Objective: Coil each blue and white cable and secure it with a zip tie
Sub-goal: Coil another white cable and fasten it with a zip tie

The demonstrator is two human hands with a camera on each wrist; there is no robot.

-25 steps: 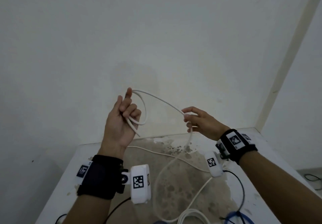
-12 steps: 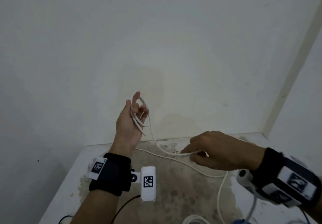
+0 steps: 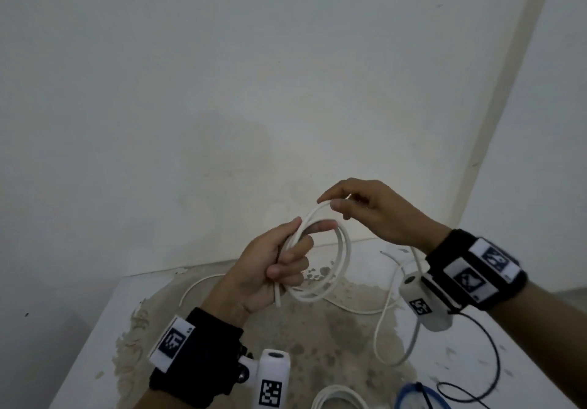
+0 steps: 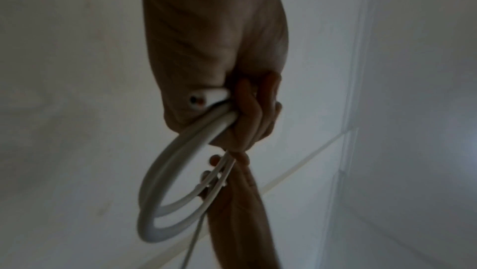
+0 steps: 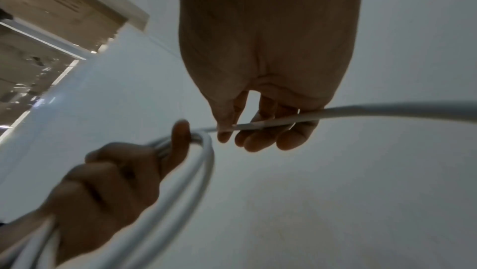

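Two or three loops of white cable (image 3: 344,251) sit above the desk (image 3: 104,319), left hand (image 3: 270,268) closed round them; right hand (image 3: 371,211) pinches the next stretch, so match loop size, avoid twisting

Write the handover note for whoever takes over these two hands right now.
Left hand: grips the coiled loops of the white round cable, cut end sticking out below the fist.
Right hand: fingers pinch the same cable's free run, guiding another loop onto the coil.
Worn, stained tabletop: loose white tail trailing across it; another white coil and a blue coil at the near edge.
Done: a few loops.
Left: coil the tail, zip-tie it. No zip tie visible.
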